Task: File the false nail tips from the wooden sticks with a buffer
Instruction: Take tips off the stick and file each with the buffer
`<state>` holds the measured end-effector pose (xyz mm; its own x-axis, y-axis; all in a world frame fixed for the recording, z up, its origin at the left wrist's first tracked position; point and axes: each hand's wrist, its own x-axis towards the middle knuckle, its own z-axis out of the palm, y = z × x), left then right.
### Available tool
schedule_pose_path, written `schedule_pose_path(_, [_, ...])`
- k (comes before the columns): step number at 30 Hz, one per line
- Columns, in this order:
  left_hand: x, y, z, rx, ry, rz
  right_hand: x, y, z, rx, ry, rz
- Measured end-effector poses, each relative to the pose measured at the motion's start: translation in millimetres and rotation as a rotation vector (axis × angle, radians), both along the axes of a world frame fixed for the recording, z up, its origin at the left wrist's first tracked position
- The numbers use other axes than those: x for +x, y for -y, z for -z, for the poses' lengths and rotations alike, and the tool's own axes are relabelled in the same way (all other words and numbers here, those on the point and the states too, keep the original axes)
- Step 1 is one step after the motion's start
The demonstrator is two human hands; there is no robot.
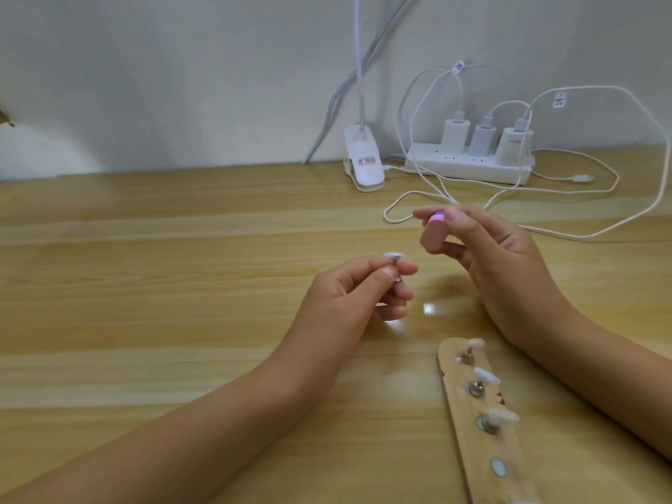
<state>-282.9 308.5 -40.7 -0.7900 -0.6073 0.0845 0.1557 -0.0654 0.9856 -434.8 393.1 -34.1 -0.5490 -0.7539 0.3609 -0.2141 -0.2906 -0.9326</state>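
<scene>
Head view: left hand (363, 291) pinches the nail tip (394, 255) by its metal post (394, 264); right hand (487, 256) grips the buffer (432, 236), just apart. Risk: post may twist under filing; right forearm (600, 387) may knock the wooden stick (483, 441) beside it.

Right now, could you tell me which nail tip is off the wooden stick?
The nail tip pinched in the left hand; the others sit mounted on the wooden stick.
</scene>
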Motion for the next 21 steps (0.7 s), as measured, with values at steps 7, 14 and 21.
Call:
schedule_pose_path(7, [2,-2,-1,-0.062,0.02,0.005,4,-3,-1,-0.018,-0.033,0.001])
schedule_pose_path(14, [1,-3,-1,-0.043,-0.004,-0.009,11,-9,-2,-0.03,-0.187,-0.054])
schedule_pose_path(21, [1,-3,-1,-0.06,-0.003,-0.013,16,-10,-3,0.023,-0.311,-0.048])
